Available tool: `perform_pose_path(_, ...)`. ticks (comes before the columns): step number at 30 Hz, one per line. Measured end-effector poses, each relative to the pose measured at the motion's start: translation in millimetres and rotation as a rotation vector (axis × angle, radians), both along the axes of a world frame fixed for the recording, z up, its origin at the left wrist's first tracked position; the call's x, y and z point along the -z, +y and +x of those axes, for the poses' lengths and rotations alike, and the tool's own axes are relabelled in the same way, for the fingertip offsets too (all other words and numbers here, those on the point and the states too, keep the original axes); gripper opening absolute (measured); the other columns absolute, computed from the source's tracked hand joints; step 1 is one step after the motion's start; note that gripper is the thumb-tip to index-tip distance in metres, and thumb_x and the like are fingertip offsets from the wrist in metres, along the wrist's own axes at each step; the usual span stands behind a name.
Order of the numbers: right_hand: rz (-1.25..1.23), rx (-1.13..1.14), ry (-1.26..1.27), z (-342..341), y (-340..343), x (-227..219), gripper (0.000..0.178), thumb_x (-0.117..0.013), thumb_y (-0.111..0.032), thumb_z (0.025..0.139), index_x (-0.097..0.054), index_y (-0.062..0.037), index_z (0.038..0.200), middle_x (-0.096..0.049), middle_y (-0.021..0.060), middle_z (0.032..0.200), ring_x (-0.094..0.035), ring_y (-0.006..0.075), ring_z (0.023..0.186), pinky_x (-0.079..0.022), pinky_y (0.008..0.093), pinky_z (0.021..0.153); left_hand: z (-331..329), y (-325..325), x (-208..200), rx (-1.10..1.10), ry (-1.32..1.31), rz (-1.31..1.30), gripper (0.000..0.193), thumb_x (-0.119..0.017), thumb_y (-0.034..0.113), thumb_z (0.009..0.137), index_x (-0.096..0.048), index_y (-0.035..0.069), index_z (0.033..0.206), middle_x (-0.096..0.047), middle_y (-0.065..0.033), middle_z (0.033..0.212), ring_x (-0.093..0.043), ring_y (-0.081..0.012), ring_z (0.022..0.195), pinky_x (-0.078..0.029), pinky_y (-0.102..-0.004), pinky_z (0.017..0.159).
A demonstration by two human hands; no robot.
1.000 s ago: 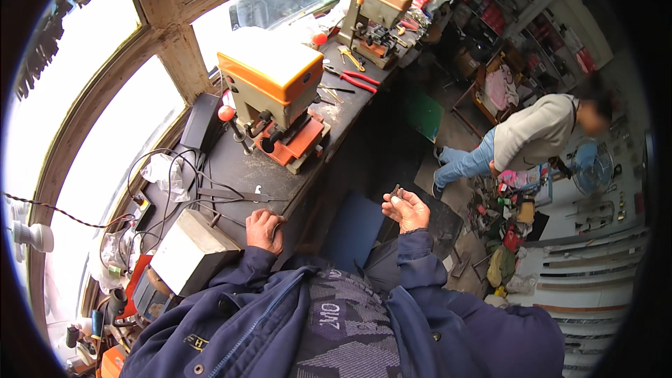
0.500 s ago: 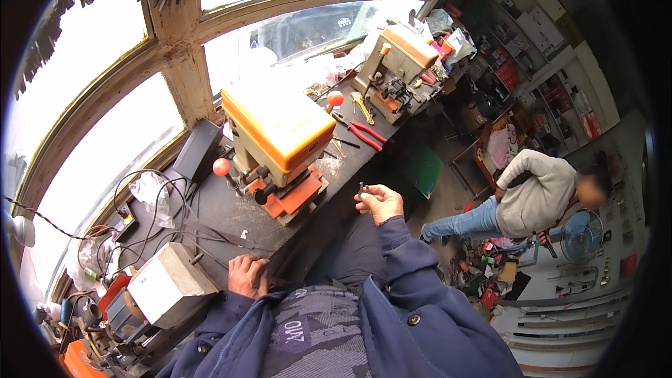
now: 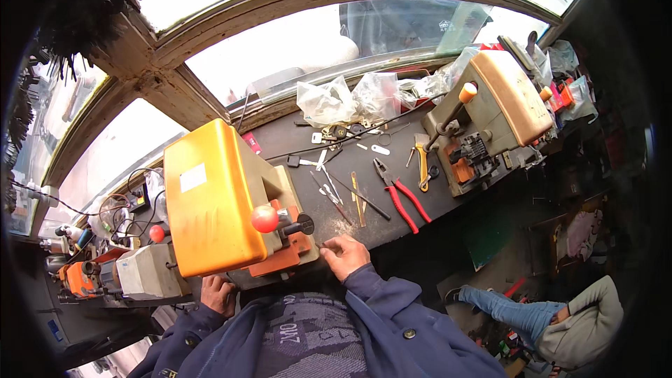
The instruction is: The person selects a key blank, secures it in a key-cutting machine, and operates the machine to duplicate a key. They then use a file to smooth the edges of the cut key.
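Observation:
My right hand (image 3: pixel 345 257) is at the bench's front edge, beside the orange base of a key-cutting machine (image 3: pixel 210 199) with a yellow-orange cover. Its thumb and fingertips are pinched together; what is between them is too small to make out. Left of it, my left hand (image 3: pixel 218 295) rests at the edge below the same machine, fingers curled in and partly hidden, with nothing seen in them. Just beyond my right hand lie a thin dark rod (image 3: pixel 364 198), a narrow yellowish strip (image 3: pixel 358 199) and red-handled pliers (image 3: pixel 402 196).
A second key-cutting machine (image 3: pixel 493 105) stands at the right, a yellow-handled tool (image 3: pixel 422 164) beside it. Keys (image 3: pixel 322 159) and plastic bags (image 3: pixel 325 101) lie toward the window. A grey-white machine (image 3: pixel 149 273) stands left. At lower right is another person (image 3: pixel 584 322).
The view has swung right along the bench. My right hand, earlier raised off the bench with a small dark piece in its fingertips, is now by the machine's base. My left hand stays near the edge.

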State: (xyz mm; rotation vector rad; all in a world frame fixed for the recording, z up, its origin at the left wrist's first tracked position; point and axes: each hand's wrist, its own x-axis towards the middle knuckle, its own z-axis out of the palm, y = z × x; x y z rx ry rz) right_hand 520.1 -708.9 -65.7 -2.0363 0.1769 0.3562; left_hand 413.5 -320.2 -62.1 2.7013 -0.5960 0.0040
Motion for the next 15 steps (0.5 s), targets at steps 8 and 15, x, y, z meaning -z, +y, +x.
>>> perform_pose_path(8,-0.009,0.023,-0.129,16.9,-29.4,-12.6,0.030,-0.078,-0.020,0.091,-0.076,-0.0045,0.117,-0.074,0.0125,0.105,-0.074,0.0251,0.084,-0.057,0.0355,0.077,-3.4,-11.1,-3.0,-0.115,0.076,0.074,0.028,-0.075,0.004,0.068,-0.065,0.008,0.094,-0.062,-0.0181,0.106,-0.058,-0.0443,0.108,-0.046,-0.0527,0.092)
perform_pose_path(15,0.054,0.260,-0.446,143.7,-106.7,-21.3,0.038,-0.073,-0.008,0.091,-0.069,0.0010,0.128,-0.072,0.0156,0.118,-0.074,0.0255,0.094,-0.060,0.0353,0.078,-1.9,-18.9,-11.6,-0.174,0.134,0.073,0.032,-0.074,0.005,0.066,-0.067,0.007,0.097,-0.064,-0.0204,0.112,-0.059,-0.0450,0.110,-0.047,-0.0539,0.093)
